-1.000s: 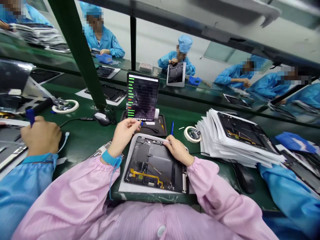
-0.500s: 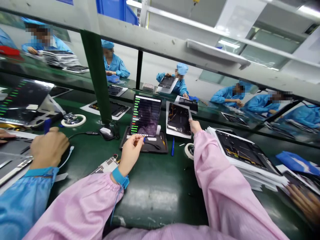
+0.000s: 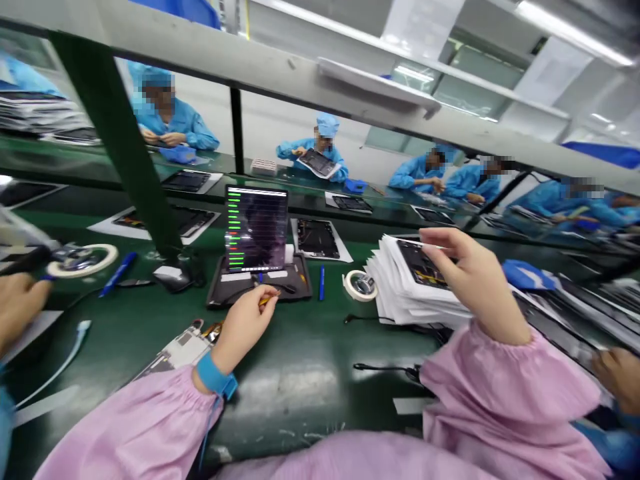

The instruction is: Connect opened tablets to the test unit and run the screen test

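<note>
My left hand (image 3: 246, 327), with a blue wrist strap (image 3: 215, 375), pinches a small yellow-orange strip (image 3: 265, 301), perhaps a flex cable, just in front of a black tray (image 3: 216, 293). A lit tablet screen (image 3: 256, 230) with green and red bars stands in that tray. Beneath my left forearm lies a pale flat part (image 3: 173, 353) with a cable end, partly covered. My right hand (image 3: 467, 277) hovers at the stack of white sheets and tablet housings (image 3: 400, 293), its thumb and fingers apart. The top dark housing (image 3: 417, 263) is partly hidden behind it; contact cannot be made out.
A tape roll (image 3: 361, 285), blue pen (image 3: 321, 283) and black cable (image 3: 380, 368) lie on the green bench (image 3: 300, 380). Behind stands another housing on paper (image 3: 320, 239). A green post (image 3: 120, 147) rises at left. Co-workers' hands (image 3: 20, 303) (image 3: 620, 377) are at both sides.
My right hand has let go of the housing on paper, now lying behind the tape roll, and moved right to the stack. My left hand now pinches a yellow-orange strip. The view has turned right.
</note>
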A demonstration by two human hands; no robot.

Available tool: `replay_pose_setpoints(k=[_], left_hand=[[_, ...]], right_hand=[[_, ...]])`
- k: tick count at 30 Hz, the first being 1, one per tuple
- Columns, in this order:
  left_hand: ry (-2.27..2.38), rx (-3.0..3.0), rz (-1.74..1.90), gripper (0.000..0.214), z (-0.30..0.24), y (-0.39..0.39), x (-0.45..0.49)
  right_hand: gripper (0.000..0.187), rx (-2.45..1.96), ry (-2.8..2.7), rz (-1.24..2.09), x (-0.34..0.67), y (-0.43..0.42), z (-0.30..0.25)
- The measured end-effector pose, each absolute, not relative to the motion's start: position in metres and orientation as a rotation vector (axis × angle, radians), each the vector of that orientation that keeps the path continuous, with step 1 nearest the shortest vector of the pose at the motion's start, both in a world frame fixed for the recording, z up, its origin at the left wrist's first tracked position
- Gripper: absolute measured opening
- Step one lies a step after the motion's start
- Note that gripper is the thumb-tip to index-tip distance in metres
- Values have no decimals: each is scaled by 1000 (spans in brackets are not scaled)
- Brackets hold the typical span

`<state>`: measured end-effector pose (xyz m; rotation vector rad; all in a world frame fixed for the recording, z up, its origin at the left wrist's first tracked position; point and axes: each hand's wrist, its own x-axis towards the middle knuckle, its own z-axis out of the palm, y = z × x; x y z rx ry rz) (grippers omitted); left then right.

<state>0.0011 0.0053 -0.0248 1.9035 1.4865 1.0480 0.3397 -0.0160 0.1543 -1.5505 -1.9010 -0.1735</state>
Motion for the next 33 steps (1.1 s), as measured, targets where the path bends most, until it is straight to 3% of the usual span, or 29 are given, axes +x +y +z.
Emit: replay_pose_setpoints(k=[4,7,10,18,21,24,26,29,33], left_hand=[[1520,2132,1026,28,-27,-2,18],[1360,2239,1032,25,-19,-11,45],[1110,2188,932,21,4,-18,85],[691,1269,780,25,84,20,224],[696,933,701,28,92,42,275],[669,813,713,16,90,55,309],[673,783,769,3,88,59,319],[662,762,817,8,90,58,311],[547,767,846,9,102,45,269]], right_hand=[[20,-1834,-2124,-133,402,-21,120],[25,-1788,-2204,-180,422,-17,85],[15,-1750,-2143,-222,424,-16,69],[19,-1672,-1839,-100,433,-9,83],[21,-1651,-1776,-143,430,-8,88],[21,-1535,-1747,-244,418,-21,85],[18,-1405,-1794,-381,409,-39,76],[16,-1328,-2040,-406,403,-66,57],[33,-1561,-1967,-228,427,-77,38]])
